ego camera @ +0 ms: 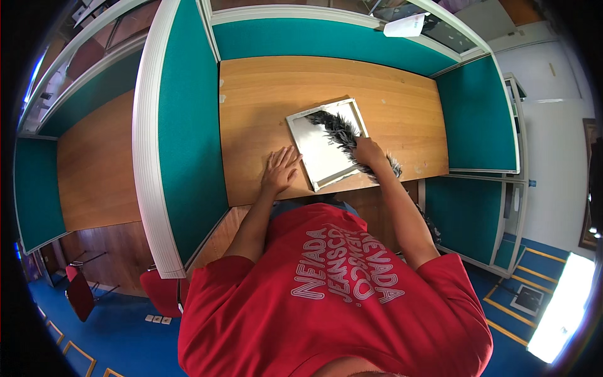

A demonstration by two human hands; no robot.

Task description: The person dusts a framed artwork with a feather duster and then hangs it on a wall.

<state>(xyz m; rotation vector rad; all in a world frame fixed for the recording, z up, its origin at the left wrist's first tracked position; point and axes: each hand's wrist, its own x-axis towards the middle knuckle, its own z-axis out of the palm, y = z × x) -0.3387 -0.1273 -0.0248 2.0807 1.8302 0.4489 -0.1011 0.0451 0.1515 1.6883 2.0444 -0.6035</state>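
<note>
A shallow rectangular frame with a raised pale rim and a shiny inner panel lies tilted on the wooden desk. My right hand grips a fluffy grey-and-black feather duster around its middle. The duster's far end lies over the panel, and its near end sticks out past my wrist towards the desk's front edge. My left hand rests palm down on the desk, fingers spread, with its fingertips at the frame's left side. Part of the frame's right side is hidden by my right hand and the duster.
Green partitions with white trim stand at the left, back and right of the desk. A white paper hangs over the back partition's top. Red chairs stand at the lower left on the blue floor.
</note>
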